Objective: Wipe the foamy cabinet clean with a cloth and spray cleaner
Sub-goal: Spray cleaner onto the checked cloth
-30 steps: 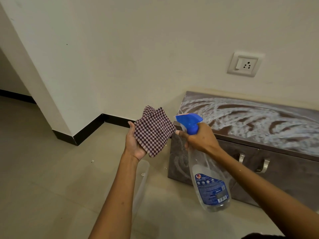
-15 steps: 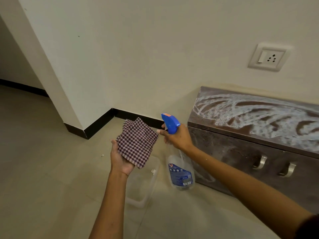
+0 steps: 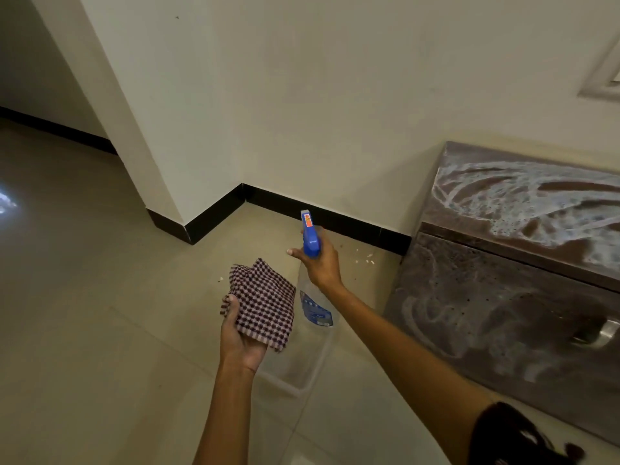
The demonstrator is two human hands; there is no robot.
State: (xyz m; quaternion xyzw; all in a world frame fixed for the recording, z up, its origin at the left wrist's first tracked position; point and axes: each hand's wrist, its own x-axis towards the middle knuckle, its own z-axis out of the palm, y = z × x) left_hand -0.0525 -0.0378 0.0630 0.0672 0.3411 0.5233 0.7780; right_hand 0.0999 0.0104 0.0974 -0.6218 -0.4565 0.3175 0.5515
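Note:
A low brown cabinet (image 3: 496, 317) stands against the wall at the right, with white foam smeared over its top and left side. My left hand (image 3: 240, 340) holds a folded maroon-and-white checked cloth (image 3: 263, 305) palm up, left of the cabinet. My right hand (image 3: 318, 263) grips the neck of a clear spray bottle (image 3: 315, 308) with a blue trigger head, low over the floor just beyond the cloth. The nozzle points away from me toward the wall.
A clear plastic tub (image 3: 295, 367) sits on the tiled floor under my hands. A black skirting (image 3: 335, 226) runs along the cream wall. A wall socket plate (image 3: 604, 78) shows at the top right edge. A metal drawer handle (image 3: 600, 333) sticks out of the cabinet front.
Both hands have dropped toward the floor and moved left, away from the cabinet. The bottle has been lowered over the tub. The view has swung left, pushing the cabinet to the right edge.

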